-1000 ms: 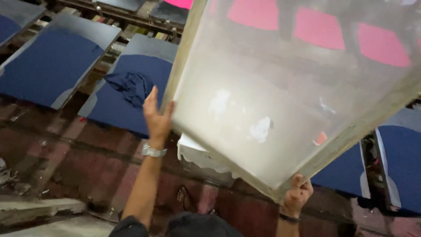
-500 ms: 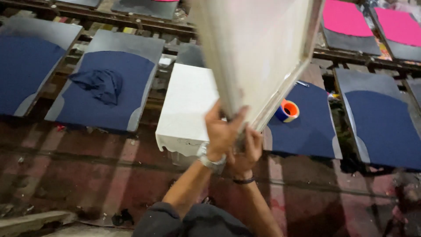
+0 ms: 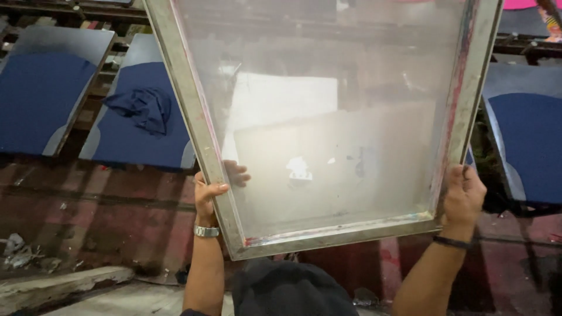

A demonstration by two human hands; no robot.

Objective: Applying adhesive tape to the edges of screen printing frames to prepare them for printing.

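While I watch, both hands, left (image 3: 208, 196) & right (image 3: 463, 196), grip metal-framed mesh printing screen (image 3: 339, 234) at lower corners, long axis running up-frame.

Both hands up on a metal-framed printing screen (image 3: 328, 146), mesh translucent. Left hand (image 3: 206, 196) grips left rail, fingers (image 3: 237, 174) showing through mesh. Right hand (image 3: 463, 196) wraps right rail near bottom corner. Behind: navy-covered pallets (image 3: 35, 99), crumpled navy cloth (image 3: 140, 108) on one.
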